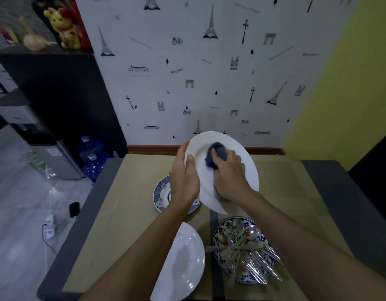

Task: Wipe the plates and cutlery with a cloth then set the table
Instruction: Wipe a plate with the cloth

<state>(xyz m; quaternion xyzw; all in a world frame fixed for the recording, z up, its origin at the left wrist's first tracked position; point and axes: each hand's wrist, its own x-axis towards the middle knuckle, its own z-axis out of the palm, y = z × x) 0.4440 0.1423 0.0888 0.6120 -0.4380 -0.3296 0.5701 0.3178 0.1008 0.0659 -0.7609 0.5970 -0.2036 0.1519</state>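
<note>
Centre of frame: white plate (pixel 250 170) held tilted above the table (pixel 126 203), face toward me. Left hand (pixel 184 181) grips its left rim, thumb on the face, fingers behind. Right hand (pixel 230 177) is closed round a dark blue cloth (pixel 216 155), pressing it onto the plate's middle.

Glazed plate, I judge: stiff, smooth, slippery, breakable, fairly heavy for one hand. Best hold is the rim, thumb over, fingers under. The cloth is soft and bunches easily.

Lower centre: second white plate (pixel 183 263) lies on the table. Lower right: cutlery (pixel 246 250) heaped on a blue patterned plate (pixel 222 233); thin, slick handles, likely to slide. Another patterned plate (pixel 160 192) lies behind the left wrist.
</note>
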